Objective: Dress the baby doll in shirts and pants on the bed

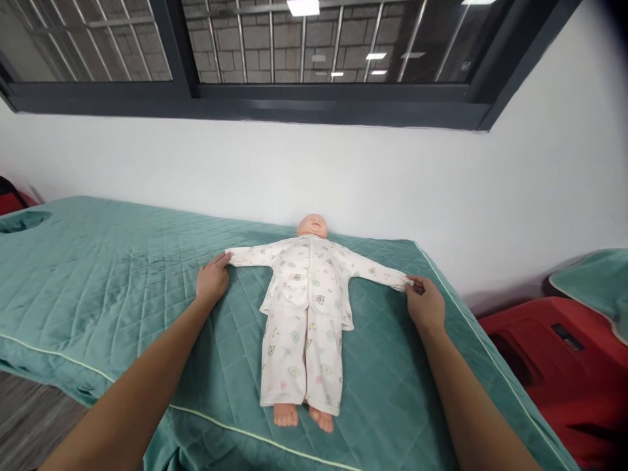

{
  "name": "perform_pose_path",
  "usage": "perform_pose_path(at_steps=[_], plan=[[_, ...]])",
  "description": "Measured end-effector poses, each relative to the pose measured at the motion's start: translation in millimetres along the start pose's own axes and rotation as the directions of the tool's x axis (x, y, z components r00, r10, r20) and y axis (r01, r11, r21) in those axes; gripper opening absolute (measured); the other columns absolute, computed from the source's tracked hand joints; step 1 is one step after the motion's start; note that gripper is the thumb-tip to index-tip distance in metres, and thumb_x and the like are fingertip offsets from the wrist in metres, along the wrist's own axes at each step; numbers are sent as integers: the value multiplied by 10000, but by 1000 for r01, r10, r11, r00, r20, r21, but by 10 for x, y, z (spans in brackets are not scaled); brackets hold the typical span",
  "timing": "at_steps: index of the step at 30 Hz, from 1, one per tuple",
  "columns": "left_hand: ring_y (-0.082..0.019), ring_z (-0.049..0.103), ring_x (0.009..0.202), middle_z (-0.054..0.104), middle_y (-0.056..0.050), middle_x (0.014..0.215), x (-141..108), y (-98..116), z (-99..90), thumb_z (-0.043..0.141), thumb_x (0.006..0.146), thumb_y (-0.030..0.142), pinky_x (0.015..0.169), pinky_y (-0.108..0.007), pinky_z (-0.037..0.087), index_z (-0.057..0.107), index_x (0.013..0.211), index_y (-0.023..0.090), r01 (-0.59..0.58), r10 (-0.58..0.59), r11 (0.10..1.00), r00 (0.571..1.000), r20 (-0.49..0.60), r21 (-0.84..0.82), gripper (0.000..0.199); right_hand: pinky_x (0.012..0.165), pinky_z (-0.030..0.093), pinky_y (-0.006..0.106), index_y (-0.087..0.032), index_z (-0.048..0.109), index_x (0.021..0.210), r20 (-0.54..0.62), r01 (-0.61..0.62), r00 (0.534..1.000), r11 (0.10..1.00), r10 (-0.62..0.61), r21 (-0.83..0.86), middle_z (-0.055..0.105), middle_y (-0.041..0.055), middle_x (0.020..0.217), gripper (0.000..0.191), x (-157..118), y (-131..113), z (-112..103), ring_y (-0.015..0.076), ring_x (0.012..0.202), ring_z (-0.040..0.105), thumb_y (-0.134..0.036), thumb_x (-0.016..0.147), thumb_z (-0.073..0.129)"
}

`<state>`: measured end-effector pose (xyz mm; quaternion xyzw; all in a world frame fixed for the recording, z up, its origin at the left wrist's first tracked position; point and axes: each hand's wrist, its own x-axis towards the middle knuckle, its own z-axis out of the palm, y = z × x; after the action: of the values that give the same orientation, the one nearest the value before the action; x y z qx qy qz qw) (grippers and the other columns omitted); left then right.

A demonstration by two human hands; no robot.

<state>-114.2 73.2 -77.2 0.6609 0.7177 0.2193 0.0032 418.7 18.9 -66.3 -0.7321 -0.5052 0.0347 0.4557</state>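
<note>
Hands spread wide: my left hand lies flat at one sleeve cuff, right hand pinches the other; baby doll lies between, feet toward me, on the bed.

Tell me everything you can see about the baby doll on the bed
The baby doll lies flat on its back on the green quilted bed cover, head toward the white wall, arms spread straight out, legs together. It wears soft-looking white pyjamas with small pastel prints, a long-sleeved top and trousers; bare feet and a bald head show. The left hand touches one sleeve end, and the right hand pinches the other.
</note>
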Motion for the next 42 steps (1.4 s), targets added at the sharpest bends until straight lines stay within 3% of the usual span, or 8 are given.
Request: perform_pose_path(at_steps=[10, 16, 18, 21, 27, 30, 34, 42], plan=[[-311, 363, 1416, 456, -88, 1516, 9, 51, 10, 396, 871, 132, 1137, -552, 288, 485, 1421, 223, 47, -50, 997, 998, 50, 57, 564, 1054, 410, 484, -164, 644, 1060, -35, 298, 951, 942, -306, -153, 598, 160, 1180, 297, -342, -299, -65, 286, 1171, 526, -210, 813, 485], [-321, 326, 1432, 444, -134, 1516, -36, 104, -14, 378, 899, 173, 1145, -545, 258, 502, 1387, 164, 99, -100, 994, 995, 25, 55, 503, 1167, 273, 540, -176, 462, 1419, 241, 566, 816, 810, -525, -152, 337, 124, 1571, 515, -1265, -940, -51, 291, 1470, 251, -151, 908, 404], [-324, 317, 1434, 442, -156, 1511, -75, 118, -42, 364, 905, 170, 1151, -548, 244, 500, 1382, 132, 119, -120, 992, 993, 8, 51, 497, 1165, 285, 545, -207, 463, 1429, 384, 584, 769, 806, -511, -98, 437, 90, 1524, 522, -1553, -1062, -60, 268, 1442, 332, -126, 922, 371], [-336, 325, 1426, 432, -189, 1508, -200, 131, -116, 358, 900, 153, 1144, -552, 266, 472, 1398, 90, 139, -139, 989, 990, -8, 45, 515, 1128, 354, 549, -203, 532, 1372, 432, 483, 798, 874, -420, -44, 545, 89, 1436, 461, -1853, -1098, -123, 272, 1361, 456, -158, 934, 392], [-280, 404, 1376, 479, -153, 1458, -1132, 324, -301, 419, 876, 177, 1163, -436, 324, 491, 1363, 129, -67, 45, 962, 995, -89, -265, 495, 1087, 424, 554, -272, 590, 1261, 328, 254, 897, 953, -295, 162, 526, 80, 1432, 332, -2357, -1193, -389, 278, 1322, 493, -280, 941, 500], [-236, 593, 1135, 627, -107, 1217, -1907, 592, -375, 439, 918, 276, 1013, -402, 481, 543, 1261, 197, -63, 32, 793, 998, -63, -606, 367, 1081, 444, 543, -307, 533, 1316, 316, 269, 886, 932, -338, 242, 456, 77, 1483, 379, -2620, -1384, -498, 282, 1358, 453, -284, 938, 521], [-227, 624, 975, 645, -75, 1028, -2624, 953, -433, 509, 894, 289, 899, -405, 515, 594, 1172, 257, -12, 107, 635, 992, 73, -772, 293, 1048, 472, 557, -332, 538, 1282, 329, 351, 854, 914, -402, 204, 407, 68, 1519, 373, -2799, -1602, -515, 319, 1402, 386, -262, 916, 545], [-234, 597, 892, 626, -64, 933, -2609, 1102, -467, 493, 885, 284, 819, -399, 478, 608, 935, 263, -13, 107, 632, 992, 71, -775, 128, 1046, 382, 687, -257, 622, 1037, 362, 482, 816, 876, -451, 6, 430, 91, 1508, 189, -2739, -1797, -302, 381, 1405, 335, -184, 873, 562]])
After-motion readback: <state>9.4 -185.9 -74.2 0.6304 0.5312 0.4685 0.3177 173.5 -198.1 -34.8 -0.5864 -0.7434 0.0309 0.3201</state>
